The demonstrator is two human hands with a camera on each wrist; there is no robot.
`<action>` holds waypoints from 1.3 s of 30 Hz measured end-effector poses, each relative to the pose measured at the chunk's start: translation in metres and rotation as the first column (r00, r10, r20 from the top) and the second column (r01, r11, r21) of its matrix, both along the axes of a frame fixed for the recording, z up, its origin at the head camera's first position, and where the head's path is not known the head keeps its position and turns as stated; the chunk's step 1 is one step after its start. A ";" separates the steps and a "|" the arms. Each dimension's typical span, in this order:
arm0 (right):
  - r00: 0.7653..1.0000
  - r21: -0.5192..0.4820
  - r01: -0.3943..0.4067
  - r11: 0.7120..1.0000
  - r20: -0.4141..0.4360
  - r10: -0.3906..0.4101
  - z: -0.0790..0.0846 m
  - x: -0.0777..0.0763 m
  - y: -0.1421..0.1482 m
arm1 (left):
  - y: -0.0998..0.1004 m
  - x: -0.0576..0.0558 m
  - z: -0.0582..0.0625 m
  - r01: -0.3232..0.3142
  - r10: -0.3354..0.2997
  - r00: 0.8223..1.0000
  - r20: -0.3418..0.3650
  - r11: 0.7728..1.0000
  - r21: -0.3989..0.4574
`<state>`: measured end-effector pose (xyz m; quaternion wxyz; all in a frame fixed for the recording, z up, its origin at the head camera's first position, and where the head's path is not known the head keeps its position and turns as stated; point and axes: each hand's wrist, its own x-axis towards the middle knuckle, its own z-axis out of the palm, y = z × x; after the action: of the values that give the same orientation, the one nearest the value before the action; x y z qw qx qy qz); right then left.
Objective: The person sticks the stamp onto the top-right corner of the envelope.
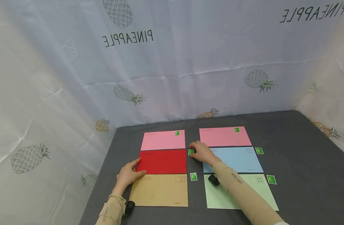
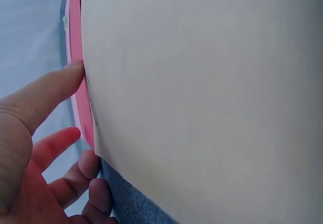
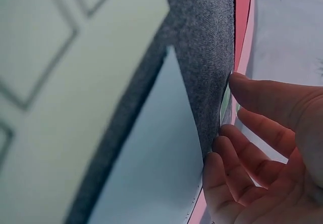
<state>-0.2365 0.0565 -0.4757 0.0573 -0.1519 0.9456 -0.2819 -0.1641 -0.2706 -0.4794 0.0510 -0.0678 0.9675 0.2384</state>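
Observation:
My left hand (image 1: 127, 175) rests at the left side of the red envelope (image 1: 163, 165), with index finger and thumb spread along its edge. The thumb is by the seam with the tan envelope (image 1: 160, 193), which fills much of the left wrist view. My right hand (image 1: 204, 154) reaches over the light blue envelope (image 1: 236, 161). Its thumb and fingers pinch a small green stamp (image 1: 191, 152) by its edges, close to the cloth right of the red envelope. In the right wrist view that stamp (image 3: 225, 100) shows between thumb and fingertips.
Pink envelopes top both columns, the left one (image 1: 160, 142) and right one (image 1: 225, 139) each bearing a green stamp. A light green envelope (image 1: 239, 197) lies under my right forearm. Loose stamps lie beside the tan (image 1: 193, 177), blue (image 1: 259, 151) and green (image 1: 271, 179) envelopes.

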 end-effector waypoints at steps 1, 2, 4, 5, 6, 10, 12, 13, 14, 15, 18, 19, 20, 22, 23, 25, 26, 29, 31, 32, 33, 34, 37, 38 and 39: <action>1.000 0.003 -0.001 1.000 -0.001 0.001 0.000 0.000 0.000 | 0.000 0.000 0.000 -0.002 0.002 1.000 0.003 1.000 -0.005; 1.000 0.005 -0.001 1.000 -0.001 0.001 0.000 0.000 -0.001 | 0.000 0.000 0.000 -0.004 0.005 1.000 0.006 1.000 -0.011; 1.000 0.009 0.000 1.000 -0.004 0.000 0.000 0.000 -0.001 | 0.001 0.001 0.000 -0.006 0.006 1.000 0.011 1.000 -0.018; 1.000 0.012 0.001 1.000 -0.004 -0.001 -0.001 0.000 -0.001 | 0.001 0.001 0.001 -0.006 0.006 1.000 0.014 1.000 -0.022; 1.000 0.012 0.003 1.000 -0.003 -0.002 -0.001 0.001 -0.002 | 0.001 0.001 0.001 -0.004 0.005 1.000 0.016 1.000 -0.024; 1.000 0.016 0.007 1.000 -0.011 -0.007 0.000 0.000 -0.002 | 0.000 0.001 0.001 0.001 0.000 1.000 0.027 1.000 -0.028; 1.000 0.014 0.007 1.000 -0.020 -0.007 0.000 -0.001 -0.003 | 0.000 0.000 0.001 0.000 0.001 0.999 0.034 1.000 -0.027; 1.000 0.013 0.009 1.000 -0.024 -0.008 0.000 -0.001 -0.003 | 0.000 0.000 0.002 0.002 -0.001 0.999 0.035 1.000 -0.025; 1.000 0.013 0.011 1.000 -0.027 -0.011 0.000 -0.001 -0.003 | -0.001 0.000 0.002 0.000 0.001 0.999 0.037 1.000 -0.022; 1.000 0.015 0.013 1.000 -0.029 -0.013 0.000 -0.002 -0.003 | -0.001 0.000 0.003 0.003 -0.002 0.999 0.035 1.000 -0.021; 0.999 0.018 0.020 1.000 -0.029 -0.020 0.000 -0.002 -0.004 | -0.001 -0.001 0.003 0.008 -0.007 0.999 0.034 1.000 -0.017; 0.999 0.019 0.021 1.000 -0.028 -0.021 0.000 -0.002 -0.004 | -0.001 -0.001 0.003 0.006 -0.005 0.999 0.036 1.000 -0.017; 0.999 0.020 0.021 1.000 -0.026 -0.021 0.000 -0.002 -0.003 | -0.001 -0.001 0.003 0.006 -0.006 0.999 0.036 1.000 -0.018; 1.000 0.023 0.022 1.000 -0.022 -0.021 0.000 -0.002 -0.004 | -0.001 0.000 0.003 0.006 -0.005 0.999 0.036 1.000 -0.020; 1.000 0.024 0.022 0.999 -0.020 -0.022 -0.001 -0.002 -0.003 | 0.000 0.000 0.003 0.003 -0.003 0.999 0.036 1.000 -0.020; 1.000 0.023 0.026 0.999 -0.017 -0.025 -0.001 -0.002 -0.003 | 0.000 0.000 0.004 0.003 -0.003 0.999 0.034 1.000 -0.019; 1.000 0.024 0.027 0.999 -0.017 -0.027 -0.001 -0.002 -0.003 | 0.001 0.000 0.004 0.004 -0.003 0.999 0.033 1.000 -0.017; 0.999 0.028 0.028 0.999 -0.021 -0.027 -0.002 -0.002 -0.003 | 0.001 0.001 0.004 0.004 -0.003 1.000 0.031 1.000 -0.013; 0.999 0.031 0.029 0.999 -0.020 -0.028 -0.002 -0.003 -0.003 | 0.001 0.001 0.005 0.006 -0.006 1.000 0.029 1.000 -0.014; 0.999 0.030 0.029 0.999 -0.019 -0.029 -0.003 -0.003 -0.003 | 0.001 0.001 0.005 0.006 -0.006 1.000 0.029 1.000 -0.014; 0.999 0.030 0.031 0.999 -0.017 -0.030 -0.003 -0.004 -0.003 | 0.001 0.001 0.005 0.006 -0.006 1.000 0.028 1.000 -0.015; 0.999 0.028 0.033 0.999 -0.017 -0.033 -0.004 -0.004 -0.003 | 0.001 0.001 0.005 0.006 -0.006 1.000 0.029 1.000 -0.014; 0.999 0.020 0.042 0.999 -0.012 -0.042 -0.004 -0.004 -0.003 | 0.001 0.001 0.004 0.003 -0.002 1.000 0.029 1.000 -0.012; 0.999 0.016 0.044 0.999 -0.012 -0.044 -0.004 -0.003 -0.003 | 0.001 0.001 0.003 0.002 -0.002 1.000 0.030 1.000 -0.012; 0.999 0.014 0.047 0.999 -0.010 -0.046 -0.004 -0.003 -0.003 | 0.000 0.000 0.003 0.002 -0.002 1.000 0.029 1.000 -0.010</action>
<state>-0.2398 0.0533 -0.4798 0.0472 -0.1308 0.9512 -0.2755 -0.1637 -0.2702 -0.4762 0.0652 -0.0706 0.9678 0.2325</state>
